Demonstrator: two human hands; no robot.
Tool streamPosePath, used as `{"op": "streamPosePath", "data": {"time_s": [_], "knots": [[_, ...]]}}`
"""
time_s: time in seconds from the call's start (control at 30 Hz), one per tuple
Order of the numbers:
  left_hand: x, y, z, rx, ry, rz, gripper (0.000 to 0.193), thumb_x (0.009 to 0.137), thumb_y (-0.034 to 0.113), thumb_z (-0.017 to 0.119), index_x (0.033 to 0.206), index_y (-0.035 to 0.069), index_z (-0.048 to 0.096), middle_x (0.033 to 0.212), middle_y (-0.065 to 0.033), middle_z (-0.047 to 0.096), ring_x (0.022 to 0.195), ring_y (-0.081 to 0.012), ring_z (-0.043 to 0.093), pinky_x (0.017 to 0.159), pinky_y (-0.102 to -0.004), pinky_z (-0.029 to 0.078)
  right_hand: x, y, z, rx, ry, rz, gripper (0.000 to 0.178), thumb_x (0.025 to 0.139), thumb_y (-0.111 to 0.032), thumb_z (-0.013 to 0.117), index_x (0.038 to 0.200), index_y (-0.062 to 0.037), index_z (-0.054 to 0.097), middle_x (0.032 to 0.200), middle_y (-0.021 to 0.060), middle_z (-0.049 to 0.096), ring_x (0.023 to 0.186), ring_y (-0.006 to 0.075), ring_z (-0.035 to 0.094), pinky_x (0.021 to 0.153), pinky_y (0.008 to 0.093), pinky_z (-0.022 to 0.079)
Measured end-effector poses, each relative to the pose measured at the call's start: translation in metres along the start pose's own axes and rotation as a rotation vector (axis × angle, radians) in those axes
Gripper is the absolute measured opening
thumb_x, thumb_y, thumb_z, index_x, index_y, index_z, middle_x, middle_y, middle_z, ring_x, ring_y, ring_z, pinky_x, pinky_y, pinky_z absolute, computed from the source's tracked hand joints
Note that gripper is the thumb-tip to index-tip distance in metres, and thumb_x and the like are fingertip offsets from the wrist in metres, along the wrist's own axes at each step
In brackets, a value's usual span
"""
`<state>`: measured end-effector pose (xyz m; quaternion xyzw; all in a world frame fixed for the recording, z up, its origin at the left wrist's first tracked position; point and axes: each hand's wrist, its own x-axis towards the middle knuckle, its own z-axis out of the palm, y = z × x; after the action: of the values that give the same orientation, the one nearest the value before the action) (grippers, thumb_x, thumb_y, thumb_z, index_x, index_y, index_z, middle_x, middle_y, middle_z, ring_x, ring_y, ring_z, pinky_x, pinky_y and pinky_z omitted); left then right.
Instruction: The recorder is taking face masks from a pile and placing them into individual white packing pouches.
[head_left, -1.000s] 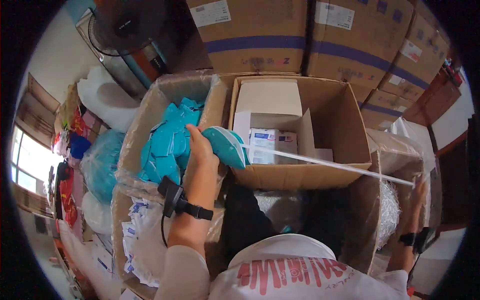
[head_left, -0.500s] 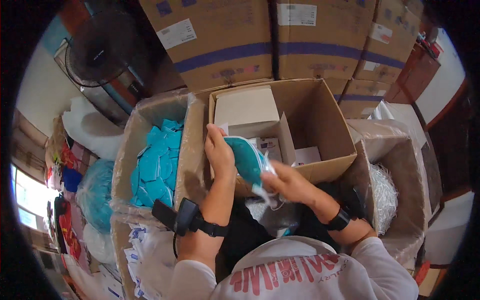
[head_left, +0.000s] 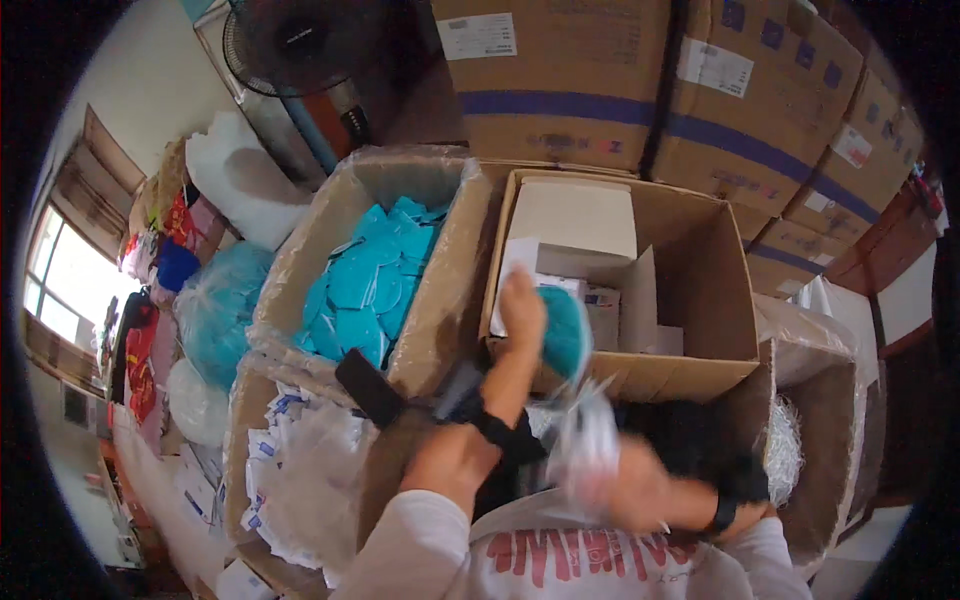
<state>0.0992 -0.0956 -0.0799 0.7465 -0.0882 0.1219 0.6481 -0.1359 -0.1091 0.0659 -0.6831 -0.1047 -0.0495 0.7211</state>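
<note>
My left hand [head_left: 523, 308] is closed around the edge of a teal, cup-shaped face mask [head_left: 566, 332] with a pale rim. It holds the mask over the near side of a large cardboard box [head_left: 690, 375]. Low over my lap, my right hand [head_left: 628, 482] is smeared by motion. A whitish, see-through piece that looks like thin plastic [head_left: 588, 432] stands up from its fingers, just below the mask. Whether the plastic touches the mask cannot be made out. More clear plastic [head_left: 541, 422] lies on my lap, partly behind my hands.
Left of the box, a lined carton [head_left: 282, 290] holds teal mask pieces [head_left: 365, 285]. A nearer carton contains white printed packets [head_left: 262, 478]. At right, another carton [head_left: 835, 455] holds white strands [head_left: 783, 450]. White inner boxes [head_left: 575, 215] sit inside the large box. Stacked cartons [head_left: 560, 120] stand behind.
My right hand has left the mask's end and dropped toward my lap, where whitish plastic shows in it. My left hand keeps hold of the mask. The whole view has turned left.
</note>
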Motion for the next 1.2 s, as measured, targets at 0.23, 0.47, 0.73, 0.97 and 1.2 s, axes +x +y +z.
{"op": "streamPosePath", "data": {"time_s": [0.23,0.47,0.73,0.97,1.2], "knots": [[0.094,-0.007,-0.082,0.076,0.176,-0.115,0.054,0.093,0.042,0.031,0.096,-0.006,0.054,0.091,-0.0218,0.056,0.082,-0.0293,0.052,0.075,-0.0392,0.040,-0.146,-0.046,-0.199,0.064,1.180,-0.425,0.042,0.087,-0.037,0.046,0.103,0.0016,0.050,0.094,0.0121,0.056,0.093,0.0216,0.055,0.074,0.0317,0.050],[0.258,-0.007,-0.157,0.510,0.482,0.319,0.034,0.087,0.035,0.047,0.095,0.003,0.057,0.095,-0.0190,0.058,0.091,-0.0358,0.054,0.078,-0.0422,0.040,-0.444,0.022,-0.355,-1.317,1.097,1.269,0.024,0.086,-0.023,0.049,0.088,0.0008,0.056,0.074,0.0112,0.056,0.065,0.0179,0.051,0.055,0.0340,0.040],[0.121,-0.004,-0.017,-0.001,-0.735,0.080,0.022,0.089,0.014,0.041,0.100,0.000,0.053,0.100,-0.0109,0.057,0.094,-0.0209,0.052,0.086,-0.0332,0.040,-0.315,0.108,-0.261,-0.922,0.804,0.999,0.023,0.086,-0.020,0.052,0.090,0.0026,0.057,0.086,0.0143,0.062,0.076,0.0220,0.057,0.067,0.0343,0.043],[-0.023,-0.083,0.086,0.624,-1.010,-0.135,0.058,0.085,0.040,0.047,0.126,-0.001,0.038,0.129,-0.0284,0.035,0.123,-0.0357,0.032,0.101,-0.0400,0.027,-0.171,0.082,-0.225,-0.870,0.915,0.587,0.025,0.085,-0.012,0.055,0.105,0.0016,0.054,0.110,0.0135,0.055,0.100,0.0222,0.053,0.085,0.0294,0.041],[0.013,-0.174,0.083,1.031,-0.452,-0.565,0.092,0.065,0.047,0.068,0.127,-0.007,0.026,0.127,-0.0274,0.037,0.115,-0.0402,0.040,0.097,-0.0453,0.032,-0.123,0.062,-0.199,-0.866,0.556,0.572,0.020,0.081,-0.010,0.057,0.098,0.0016,0.057,0.111,0.0174,0.054,0.102,0.0318,0.053,0.087,0.0337,0.042]]}}
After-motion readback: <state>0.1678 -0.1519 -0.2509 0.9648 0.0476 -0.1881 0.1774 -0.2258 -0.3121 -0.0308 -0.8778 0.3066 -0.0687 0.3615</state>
